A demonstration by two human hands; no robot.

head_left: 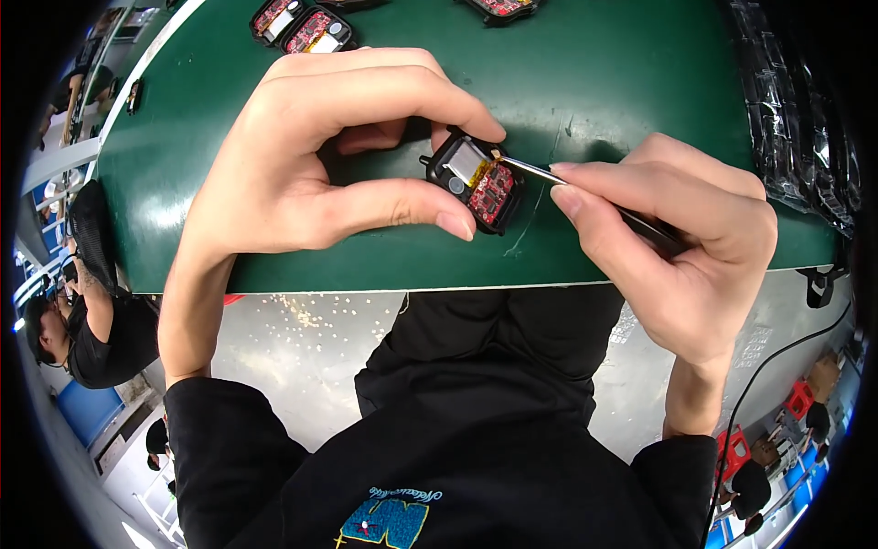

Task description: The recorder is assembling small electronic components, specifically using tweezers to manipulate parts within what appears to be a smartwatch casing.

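A small black electronic device housing (501, 212) lies open, showing a red circuit board (492, 194), a silver battery pack (467, 162) and a round silver part. My left hand (338, 151) grips the housing between thumb and forefinger, just over the green table. Between the thumb and fingers of my right hand (677, 229) is a pair of metal tweezers (532, 170). Their tip meets the yellowish spot at the upper right of the device, beside the battery. Whether the tip pinches anything is too small to tell.
More open black housings with red boards (306, 27) lie at the table's far left, and another (501, 7) at the far edge. Clear plastic trays (786, 119) line the right side of the green table (631, 73). A co-worker (91, 320) sits off to the left.
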